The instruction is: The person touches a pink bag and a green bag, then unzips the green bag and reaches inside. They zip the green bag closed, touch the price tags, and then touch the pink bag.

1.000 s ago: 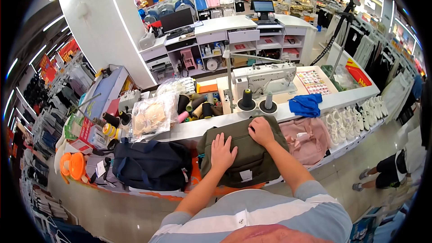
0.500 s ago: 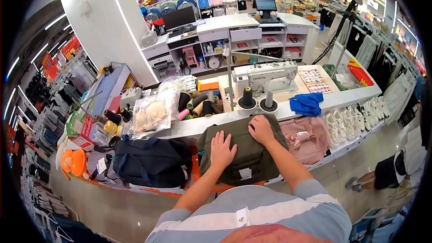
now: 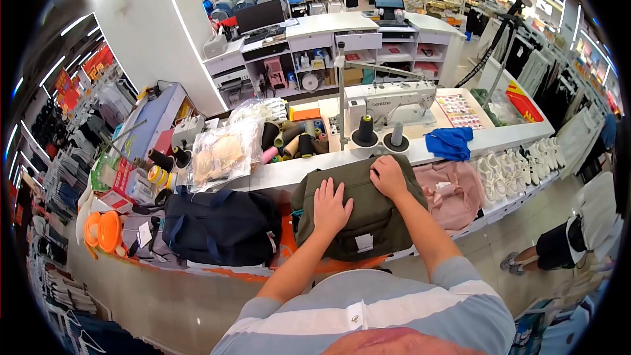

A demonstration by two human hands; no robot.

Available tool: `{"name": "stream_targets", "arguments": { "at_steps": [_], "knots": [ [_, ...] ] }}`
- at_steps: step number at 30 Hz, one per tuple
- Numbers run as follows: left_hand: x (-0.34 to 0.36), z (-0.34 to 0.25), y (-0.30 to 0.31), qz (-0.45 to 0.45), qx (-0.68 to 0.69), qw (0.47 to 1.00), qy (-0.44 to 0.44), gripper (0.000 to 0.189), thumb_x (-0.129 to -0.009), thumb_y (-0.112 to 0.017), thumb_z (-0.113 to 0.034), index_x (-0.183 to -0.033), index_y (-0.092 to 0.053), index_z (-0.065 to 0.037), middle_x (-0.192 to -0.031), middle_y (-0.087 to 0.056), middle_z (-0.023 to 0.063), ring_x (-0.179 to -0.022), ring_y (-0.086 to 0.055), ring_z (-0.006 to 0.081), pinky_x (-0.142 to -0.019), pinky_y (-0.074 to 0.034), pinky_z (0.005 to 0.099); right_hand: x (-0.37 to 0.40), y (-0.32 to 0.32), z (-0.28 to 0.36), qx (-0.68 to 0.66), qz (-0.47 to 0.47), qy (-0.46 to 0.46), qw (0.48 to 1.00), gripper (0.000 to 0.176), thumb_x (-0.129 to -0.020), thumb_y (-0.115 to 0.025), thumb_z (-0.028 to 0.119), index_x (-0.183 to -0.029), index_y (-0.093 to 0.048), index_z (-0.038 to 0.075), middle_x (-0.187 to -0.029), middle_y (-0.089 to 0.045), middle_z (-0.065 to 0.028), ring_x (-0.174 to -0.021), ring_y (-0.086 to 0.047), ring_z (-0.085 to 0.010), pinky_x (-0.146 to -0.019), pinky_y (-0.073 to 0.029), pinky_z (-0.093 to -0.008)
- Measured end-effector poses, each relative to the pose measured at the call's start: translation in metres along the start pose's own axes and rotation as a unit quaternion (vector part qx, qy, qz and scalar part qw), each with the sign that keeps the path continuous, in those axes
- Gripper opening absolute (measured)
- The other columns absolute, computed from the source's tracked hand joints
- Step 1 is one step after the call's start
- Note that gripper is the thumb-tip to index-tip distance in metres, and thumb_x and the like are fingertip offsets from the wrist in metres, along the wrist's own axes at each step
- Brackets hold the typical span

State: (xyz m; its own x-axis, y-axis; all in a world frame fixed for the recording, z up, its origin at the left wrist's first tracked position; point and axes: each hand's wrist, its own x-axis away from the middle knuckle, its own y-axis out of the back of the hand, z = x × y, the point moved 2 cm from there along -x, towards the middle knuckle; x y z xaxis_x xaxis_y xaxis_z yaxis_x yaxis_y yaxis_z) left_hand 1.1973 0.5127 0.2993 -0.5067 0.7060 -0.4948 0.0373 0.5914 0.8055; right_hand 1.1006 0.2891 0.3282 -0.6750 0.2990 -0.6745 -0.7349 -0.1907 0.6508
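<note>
Under both my hands lies an olive-green fabric bag (image 3: 355, 217), with a small white label (image 3: 364, 243) on the side nearest me. My left hand (image 3: 332, 206) rests flat on its upper left part, fingers spread. Further right, my right hand (image 3: 388, 176) lies on the bag's top near the far edge, its fingers slightly bent and the thumb apart. A dark navy bag (image 3: 222, 227) sits left of the green one. On the other side, a pink bag (image 3: 452, 196) is close by my right forearm.
Behind the green bag stand two thread cones (image 3: 365, 133) and a white sewing machine (image 3: 388, 106). Blue cloth (image 3: 449, 143) lies to the right, near several white shoes (image 3: 493, 177). Spools (image 3: 305, 143) and plastic-wrapped items (image 3: 223, 151) are at the left. A person (image 3: 559, 243) stands at far right.
The head view has shifted slightly. Both hands stay on the green bag, with the left hand's fingers a little more spread than before.
</note>
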Motion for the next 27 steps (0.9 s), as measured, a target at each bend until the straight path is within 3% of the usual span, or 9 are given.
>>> {"name": "stream_targets", "arguments": {
  "at_steps": [4,6,8,11,18,27],
  "knots": [
    [-0.002,0.001,-0.001,-0.018,-0.021,0.999,-0.016,0.058,-0.093,-0.077,-0.038,-0.14,-0.068,-0.005,-0.153,-0.056,0.0258,-0.147,-0.048,0.0445,-0.123,-0.038,0.0571,0.004,-0.012,-0.008,0.028,-0.028,0.017,0.999,0.008,-0.083,-0.077,0.013,-0.087,-0.072,0.009,-0.096,-0.067,-0.0105,-0.1,-0.065,-0.0347,-0.088,-0.055,-0.0475],
    [-0.009,-0.009,0.015,-0.009,0.001,0.999,-0.031,0.053,-0.089,-0.078,-0.036,-0.129,-0.068,-0.003,-0.141,-0.059,0.0231,-0.137,-0.053,0.0456,-0.114,-0.042,0.0582,0.005,-0.012,-0.012,0.037,-0.031,0.016,0.999,0.011,-0.083,-0.075,0.019,-0.086,-0.073,0.009,-0.096,-0.067,-0.0115,-0.099,-0.066,-0.0351,-0.087,-0.055,-0.0485],
    [-0.004,-0.004,0.002,-0.018,-0.043,0.998,-0.044,0.054,-0.093,-0.076,-0.037,-0.135,-0.068,-0.003,-0.149,-0.057,0.0259,-0.142,-0.051,0.0465,-0.116,-0.041,0.0592,0.005,-0.008,-0.011,0.025,-0.04,0.018,0.999,0.014,-0.083,-0.075,0.021,-0.084,-0.071,0.008,-0.095,-0.066,-0.0129,-0.096,-0.065,-0.036,-0.086,-0.055,-0.0489],
    [0.0,0.007,-0.01,0.037,-0.042,0.998,-0.024,0.059,-0.101,-0.07,-0.039,-0.149,-0.064,-0.005,-0.163,-0.05,0.0296,-0.152,-0.044,0.0475,-0.125,-0.035,0.0602,0.006,-0.005,-0.008,0.052,-0.051,0.032,0.997,0.014,-0.082,-0.076,0.017,-0.084,-0.067,0.007,-0.092,-0.063,-0.0125,-0.094,-0.064,-0.0364,-0.086,-0.054,-0.0481],
    [-0.003,0.007,-0.006,0.064,-0.064,0.996,-0.023,0.058,-0.105,-0.066,-0.041,-0.151,-0.063,-0.006,-0.164,-0.049,0.0277,-0.154,-0.044,0.0456,-0.127,-0.035,0.0576,0.01,-0.008,-0.007,0.1,-0.044,0.007,0.994,0.014,-0.083,-0.075,0.021,-0.085,-0.066,0.011,-0.095,-0.061,-0.0071,-0.099,-0.061,-0.0303,-0.086,-0.048,-0.0451],
    [-0.003,0.007,-0.004,0.055,-0.06,0.996,-0.038,0.057,-0.105,-0.067,-0.039,-0.15,-0.064,-0.005,-0.162,-0.051,0.0295,-0.15,-0.047,0.0474,-0.125,-0.037,0.0558,0.013,-0.008,-0.005,0.189,-0.097,-0.091,0.973,0.018,-0.082,-0.078,0.027,-0.089,-0.072,0.011,-0.104,-0.064,-0.008,-0.108,-0.058,-0.0292,-0.089,-0.044,-0.0459]
  ]
}}
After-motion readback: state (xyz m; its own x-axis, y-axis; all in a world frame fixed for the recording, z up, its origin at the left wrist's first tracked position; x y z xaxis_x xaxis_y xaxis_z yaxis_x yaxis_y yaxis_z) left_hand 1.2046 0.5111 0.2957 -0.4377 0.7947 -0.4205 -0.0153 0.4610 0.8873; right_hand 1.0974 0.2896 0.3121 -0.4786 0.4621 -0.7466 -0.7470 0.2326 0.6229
